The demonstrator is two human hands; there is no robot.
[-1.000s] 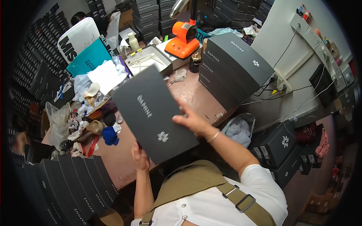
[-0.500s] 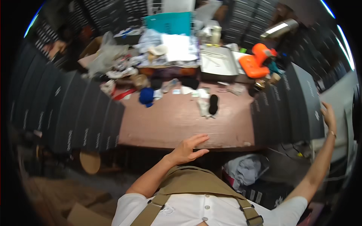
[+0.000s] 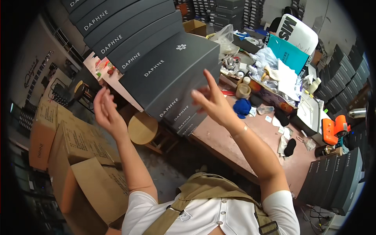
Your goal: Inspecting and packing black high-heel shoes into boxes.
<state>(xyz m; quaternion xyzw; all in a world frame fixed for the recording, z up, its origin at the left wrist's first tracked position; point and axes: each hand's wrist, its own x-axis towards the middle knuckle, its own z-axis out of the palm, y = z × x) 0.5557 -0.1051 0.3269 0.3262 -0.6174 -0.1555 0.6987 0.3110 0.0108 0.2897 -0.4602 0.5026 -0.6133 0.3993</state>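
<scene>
A stack of dark grey shoe boxes [image 3: 184, 68] stands at the table's left end, with white lettering on its lids and sides. My left hand [image 3: 107, 111] is raised in the air just left of the stack, fingers stretched out and nothing in it. On the other side, my right hand [image 3: 213, 100] hangs before the stack's right face, index finger extended and thumb apart. It holds nothing, and whether it touches a box I cannot tell. Behind this stack rises a taller pile of like boxes [image 3: 129, 29].
Open brown cartons [image 3: 94, 184] sit on the floor at left, near a round wooden stool [image 3: 143, 128]. The pinkish table [image 3: 227, 145] bears a blue cloth ball [image 3: 242, 107], an orange tool [image 3: 335, 129] and a heaped bin [image 3: 270, 94]. More shoe boxes [image 3: 333, 180] stand at right.
The view has swung left. My right hand has left the boxes at the right end and come to the left stack; my left hand has risen from the table's front edge.
</scene>
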